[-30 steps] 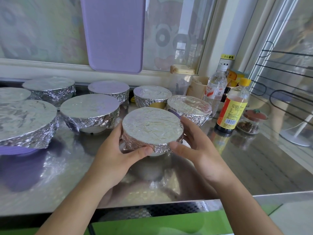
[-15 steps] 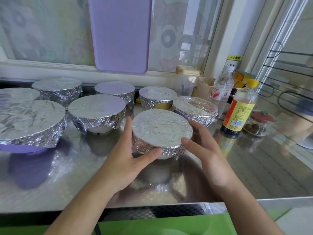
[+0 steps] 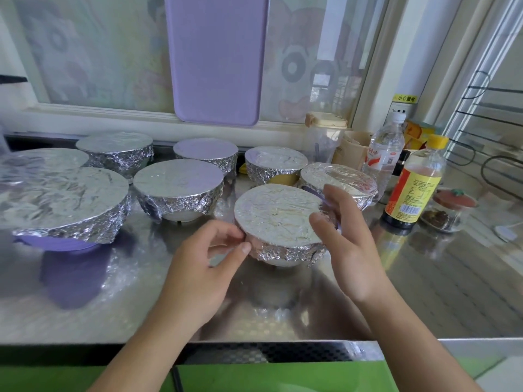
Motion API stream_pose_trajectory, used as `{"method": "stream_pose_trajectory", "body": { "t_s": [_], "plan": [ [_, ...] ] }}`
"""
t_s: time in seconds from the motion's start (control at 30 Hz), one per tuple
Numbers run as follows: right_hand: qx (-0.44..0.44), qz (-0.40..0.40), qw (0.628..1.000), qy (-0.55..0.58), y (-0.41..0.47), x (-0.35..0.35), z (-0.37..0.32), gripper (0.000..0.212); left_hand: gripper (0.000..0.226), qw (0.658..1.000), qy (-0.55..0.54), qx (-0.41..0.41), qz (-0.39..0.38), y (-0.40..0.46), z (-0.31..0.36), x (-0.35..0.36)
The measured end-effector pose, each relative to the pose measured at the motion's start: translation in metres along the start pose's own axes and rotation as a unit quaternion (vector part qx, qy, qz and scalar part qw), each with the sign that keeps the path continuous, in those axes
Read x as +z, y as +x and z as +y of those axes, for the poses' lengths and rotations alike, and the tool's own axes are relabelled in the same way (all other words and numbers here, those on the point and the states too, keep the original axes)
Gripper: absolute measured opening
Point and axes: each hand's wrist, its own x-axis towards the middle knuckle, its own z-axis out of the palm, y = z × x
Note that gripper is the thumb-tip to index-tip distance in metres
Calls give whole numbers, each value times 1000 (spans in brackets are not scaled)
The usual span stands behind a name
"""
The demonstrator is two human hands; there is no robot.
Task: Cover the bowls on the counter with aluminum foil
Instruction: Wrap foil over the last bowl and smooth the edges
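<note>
Foil-covered bowl (image 3: 278,222) sits near counter (image 3: 424,292) front edge. Left hand (image 3: 202,267) pinches its foil skirt w/ thumb & fingertips; right hand (image 3: 343,239) hovers open at its right rim (contact unclear). Seven more foil-topped bowls (image 3: 178,188) behind.

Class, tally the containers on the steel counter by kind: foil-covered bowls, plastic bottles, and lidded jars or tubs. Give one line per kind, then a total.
Foil-covered bowls: 8, including the near white bowl between the left hand and right hand.
Plastic bottles: 2, clear water bottle and yellow-capped sauce bottle.
Lidded jars or tubs: 2, red-lidded glass jar and cream-lidded clear tub.
Total: 12
</note>
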Motion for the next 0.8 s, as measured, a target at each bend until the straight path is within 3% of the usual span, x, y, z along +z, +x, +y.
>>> {"method": "stream_pose_trajectory", "body": {
  "t_s": [0.33, 0.57, 0.8],
  "plan": [
    [11, -6, 1000, 14, -2, 7, 3, 63, 26, 995, 81, 45, 37, 2, 2, 5],
    [3, 1, 1000, 0, -2, 7, 4, 64, 16, 988, 92, 127, 11, -10, 11, 7],
    [-3, 1, 1000, -5, -2, 8, 5, 64, 19, 981, 126, 144, 27, -10, 10, 13]
  ]
}}
